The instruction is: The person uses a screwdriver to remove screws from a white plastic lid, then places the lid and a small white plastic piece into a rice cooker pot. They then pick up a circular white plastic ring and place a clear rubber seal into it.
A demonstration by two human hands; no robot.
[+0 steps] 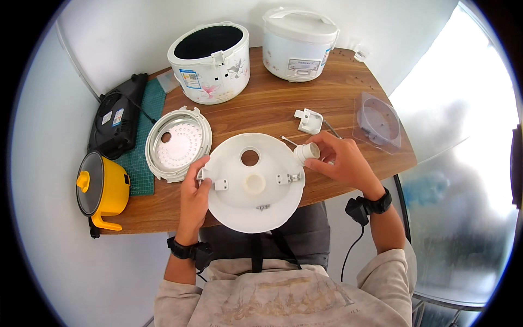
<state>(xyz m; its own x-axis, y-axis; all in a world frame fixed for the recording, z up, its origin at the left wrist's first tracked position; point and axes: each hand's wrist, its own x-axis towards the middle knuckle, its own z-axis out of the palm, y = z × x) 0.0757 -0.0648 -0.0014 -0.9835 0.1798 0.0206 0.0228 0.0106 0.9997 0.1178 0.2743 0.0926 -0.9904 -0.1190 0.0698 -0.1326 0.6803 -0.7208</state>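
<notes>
White plastic forms the round rice-cooker lid cover (253,199), held over the near edge of the wooden desk (278,103) with its fittings facing up toward the camera. The left hand (194,185) has its grip clamped on the cover's left rim, the thumb in front and the other fingers partly hidden behind. At the upper right rim, the right hand (344,157) pinches a stepped cylindrical cap (305,155) between thumb and fingers; whether cap and cover touch is hard to tell. A thin pale strip (289,140) beside the cap is too small to identify, and a dark rod (330,128) is cut off by the right hand. Low on the cover sits a small metal piece (263,207), its details blurred. Just beyond lies a white bracket (309,122). To the left, a perforated metal inner lid (182,144) hides part of a green cutting mat (143,171). Farther back, an open rice-cooker body (210,79) shows only darkness inside, while the closed rice cooker (298,49) conceals its interior. Glare muddles the clear plastic tray (377,122) on the right.
</notes>
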